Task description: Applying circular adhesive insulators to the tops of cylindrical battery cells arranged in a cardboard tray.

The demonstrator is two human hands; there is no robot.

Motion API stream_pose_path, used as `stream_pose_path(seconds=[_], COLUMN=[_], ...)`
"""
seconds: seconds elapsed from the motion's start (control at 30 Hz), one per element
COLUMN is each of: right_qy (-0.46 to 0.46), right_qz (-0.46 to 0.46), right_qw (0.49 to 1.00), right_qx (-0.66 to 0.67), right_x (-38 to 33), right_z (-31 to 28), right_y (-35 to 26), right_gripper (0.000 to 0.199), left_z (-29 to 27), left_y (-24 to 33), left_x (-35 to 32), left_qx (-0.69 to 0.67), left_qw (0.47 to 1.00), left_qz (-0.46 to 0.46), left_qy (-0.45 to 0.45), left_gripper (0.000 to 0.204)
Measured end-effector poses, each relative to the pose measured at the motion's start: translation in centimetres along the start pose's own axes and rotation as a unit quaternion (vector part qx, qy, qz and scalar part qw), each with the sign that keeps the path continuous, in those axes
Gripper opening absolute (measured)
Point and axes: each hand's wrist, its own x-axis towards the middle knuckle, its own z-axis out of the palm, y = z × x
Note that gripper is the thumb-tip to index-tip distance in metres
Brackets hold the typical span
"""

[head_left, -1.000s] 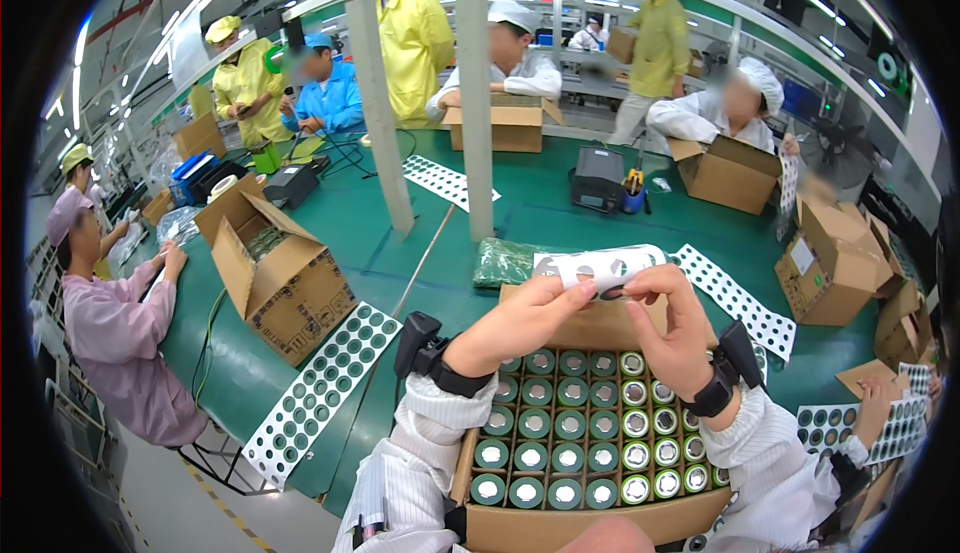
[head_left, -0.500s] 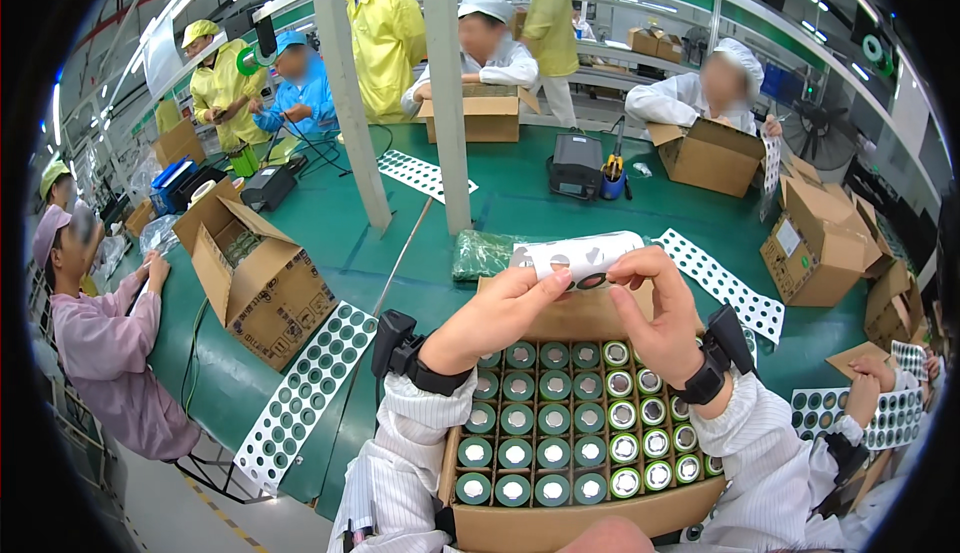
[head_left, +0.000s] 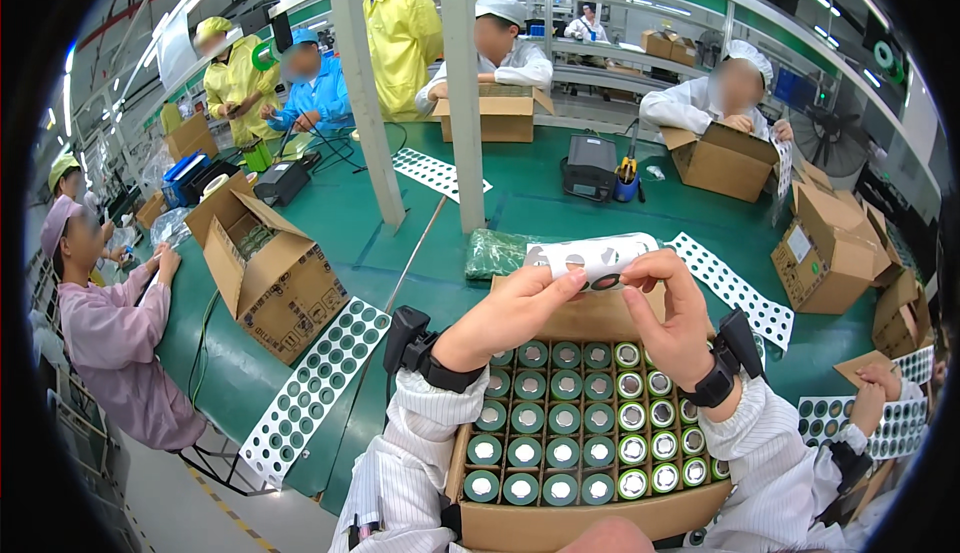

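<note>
My left hand pinches a rolled white sheet of round stickers between thumb and fingers. Punched-out gaps and a dark ring sticker show along the roll's lower edge. At the roll's right end, my right hand has thumb and index finger drawn together at the edge; whether a loose sticker is between them cannot be made out. Below both hands stands a cardboard carton with dividers, full of upright cylindrical battery cells. The left columns carry dark green rings on their tops; cells on the right show bright green rims.
Sticker sheets lie left and right on the green table. A bubble-wrap packet sits behind the carton. Open boxes stand around, with a black device and metal posts. Co-workers surround the table; a neighbour's hands are close right.
The whole view has shifted slightly, so things appear a little further right. My right thumb and index finger have come closer together at the roll's edge; my left hand keeps its hold.
</note>
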Motion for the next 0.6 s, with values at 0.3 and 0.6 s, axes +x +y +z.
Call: stream_pose_path(seconds=[0.3, 0.6], right_qy=[0.025, 0.033], right_qz=[0.006, -0.037], right_qw=[0.999, 0.985], right_qx=[-0.027, -0.167], right_x=[0.3, 1.5], right_z=[-0.4, -1.3], right_y=[0.0, 0.1], right_gripper=[0.021, 0.019], left_z=[0.2, 0.6], left_y=[0.5, 1.5], left_x=[0.2, -0.2], left_qx=[-0.017, -0.069], left_qw=[1.0, 0.997], left_qz=[0.021, -0.02], left_qy=[0.002, 0.037], left_gripper=[0.042, 0.041])
